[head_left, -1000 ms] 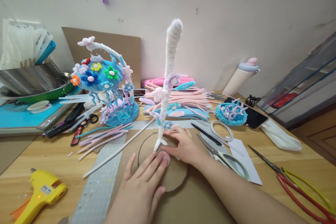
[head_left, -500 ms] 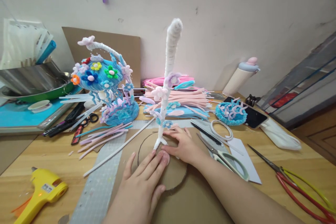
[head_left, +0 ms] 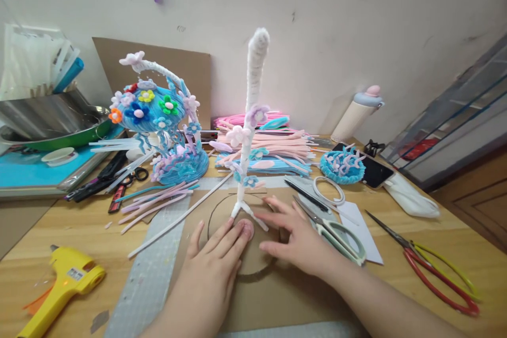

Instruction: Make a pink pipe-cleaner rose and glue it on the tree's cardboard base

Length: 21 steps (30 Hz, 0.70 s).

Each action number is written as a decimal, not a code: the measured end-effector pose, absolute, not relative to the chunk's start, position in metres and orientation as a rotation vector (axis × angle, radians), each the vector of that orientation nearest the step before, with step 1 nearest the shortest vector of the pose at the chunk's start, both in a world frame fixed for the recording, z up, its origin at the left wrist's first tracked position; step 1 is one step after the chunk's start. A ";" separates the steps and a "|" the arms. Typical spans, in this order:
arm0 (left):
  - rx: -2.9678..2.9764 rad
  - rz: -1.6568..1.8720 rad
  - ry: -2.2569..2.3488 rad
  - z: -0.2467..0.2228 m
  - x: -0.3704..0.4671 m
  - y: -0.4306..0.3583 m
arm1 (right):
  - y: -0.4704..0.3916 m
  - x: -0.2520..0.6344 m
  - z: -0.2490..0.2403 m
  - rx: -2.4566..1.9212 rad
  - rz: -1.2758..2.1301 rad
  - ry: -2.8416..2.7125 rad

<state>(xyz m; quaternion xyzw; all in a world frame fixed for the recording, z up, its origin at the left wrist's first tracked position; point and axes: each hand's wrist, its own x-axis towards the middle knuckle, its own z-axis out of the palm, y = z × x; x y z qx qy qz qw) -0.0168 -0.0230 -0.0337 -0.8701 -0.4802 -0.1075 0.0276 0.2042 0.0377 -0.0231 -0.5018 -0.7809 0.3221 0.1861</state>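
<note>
Right in the middle, a tall fuzzy white stem point(head_left: 245, 153), standing up, with its top leaning a little to the right. At its bottom, short white feet point(head_left: 236, 209) spread out on brown cardboard point(head_left: 293, 301), inside a dark round line point(head_left: 253, 277). Along its sides, soft little flowers point(head_left: 257, 115) in purple, pink and blue.

Left hand point(head_left: 214, 264) low over the cardboard, palm down. Fingers stretched out, not closed around anything, with the little one well apart from the rest. Fingertips on a small pink round piece point(head_left: 249, 229) near the feet, and one tip right by the left foot. Right hand point(head_left: 295, 235) on the other side, fingers apart and a bit bent, not closed on anything. Pointer tip at the right foot; touching it or just over it, hard to tell.

Behind the stem, piles of pink and blue fuzzy sticks point(head_left: 277, 142) on the wooden surface point(head_left: 420, 285). Off to the left, a blue fuzzy craft point(head_left: 152, 121) full of bright flowers, and nearer, a yellow glue gun point(head_left: 75, 274). Off to the right, scissors with pale green handles point(head_left: 320, 223), scissors with red and yellow handles point(head_left: 409, 245), a blue fuzzy ring point(head_left: 343, 169), a black phone point(head_left: 378, 173) and a pale bottle point(head_left: 350, 121) by the wall.
</note>
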 end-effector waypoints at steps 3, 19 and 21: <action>-2.707 -0.320 -1.484 -0.034 -0.017 -0.023 | 0.017 0.203 -0.021 -1.385 0.971 -2.235; -2.736 -0.353 -1.516 -0.032 -0.017 -0.021 | 0.007 0.189 -0.036 -1.405 0.865 -2.231; -2.731 -0.340 -1.518 -0.033 -0.017 -0.021 | 0.007 0.189 -0.034 -1.395 0.854 -2.245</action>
